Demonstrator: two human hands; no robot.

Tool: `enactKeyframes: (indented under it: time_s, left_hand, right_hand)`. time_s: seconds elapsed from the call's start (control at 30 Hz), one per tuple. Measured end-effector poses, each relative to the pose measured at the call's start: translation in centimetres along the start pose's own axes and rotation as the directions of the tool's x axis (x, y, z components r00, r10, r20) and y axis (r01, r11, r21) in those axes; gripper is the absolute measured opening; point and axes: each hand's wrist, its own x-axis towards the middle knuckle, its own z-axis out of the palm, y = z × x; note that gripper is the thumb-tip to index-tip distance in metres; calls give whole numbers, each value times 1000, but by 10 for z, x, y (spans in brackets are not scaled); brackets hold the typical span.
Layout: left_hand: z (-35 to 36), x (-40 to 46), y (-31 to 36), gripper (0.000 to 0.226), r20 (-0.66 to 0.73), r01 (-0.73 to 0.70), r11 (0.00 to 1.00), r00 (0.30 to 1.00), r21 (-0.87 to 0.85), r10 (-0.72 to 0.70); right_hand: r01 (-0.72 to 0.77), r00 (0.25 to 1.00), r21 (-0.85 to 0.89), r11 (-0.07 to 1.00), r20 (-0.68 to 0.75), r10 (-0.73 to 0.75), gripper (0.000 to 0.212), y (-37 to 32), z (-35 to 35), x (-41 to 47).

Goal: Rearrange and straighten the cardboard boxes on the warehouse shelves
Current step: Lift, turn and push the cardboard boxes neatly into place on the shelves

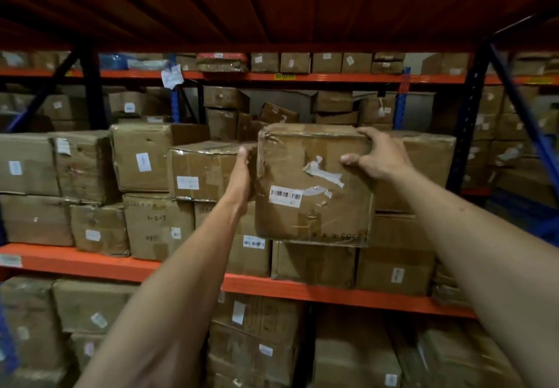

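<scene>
Head view. Taped cardboard box (314, 185), barcode label facing you: raised in front of the middle shelf's (90, 262) stacked boxes. Your left hand (242, 179) presses flat on its left side; right hand (378, 154) fingers (364, 135) grip its top right corner.

We found the lighting dim and warm. Glare showed on the taped box (314, 185) between the hands. Shadow lay deep above the hands; racking beyond them was soft, and edges bowed outward.
</scene>
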Motion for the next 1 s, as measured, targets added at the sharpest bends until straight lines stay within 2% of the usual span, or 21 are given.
enactKeyframes:
  time_s: [0.07,0.1,0.13,0.2,0.3,0.37,0.43,0.53,0.67,0.73,0.77,0.87,1.0]
  left_hand:
    - [-7,-1,-25,82,-23,184,983,983,-8,-184]
    - [-10,-1,-39,91,-15,310,950,950,-30,-311]
    - [-12,0,-52,99,10,406,911,914,-68,-406]
    - [-11,5,-74,100,119,499,835,866,-230,-485]
    - [-3,15,-93,77,254,445,768,895,-461,-366]
    - [-6,18,-109,75,309,390,752,916,-532,-256]
    - [-12,18,-130,80,353,354,679,924,-643,-148]
    - [-1,10,-156,100,281,271,568,957,-777,-72]
    - [28,17,-181,132,136,175,619,985,-766,-110]
    - [37,17,-183,124,150,179,601,984,-779,-98]
    - [43,13,-182,115,205,206,571,976,-794,-68]
    - [65,-2,-174,109,340,282,556,940,-782,1]
    - [86,-7,-169,106,276,252,413,961,-875,-3]
  right_hand:
    - [5,999,-18,1000,-35,-6,82,-2,6,2]
    - [27,999,-73,997,-44,-30,81,-4,8,4]
    - [70,996,-169,983,-37,-77,78,-5,9,6]
    - [222,975,-378,899,59,-216,74,-4,7,13]
    - [394,917,-481,783,260,-302,76,-4,-1,20]
    - [431,898,-503,749,318,-303,99,-16,-1,22]
    - [441,891,-514,736,347,-291,125,-36,10,24]
    - [416,898,-501,759,356,-258,124,-55,23,39]
    - [304,907,-472,828,409,-99,130,-65,14,65]
    - [271,878,-463,844,477,-20,127,-70,11,73]
    - [259,866,-455,852,501,4,126,-72,10,75]
    - [254,868,-427,868,496,-10,123,-70,10,75]
    - [235,886,-398,887,463,-27,120,-63,12,65]
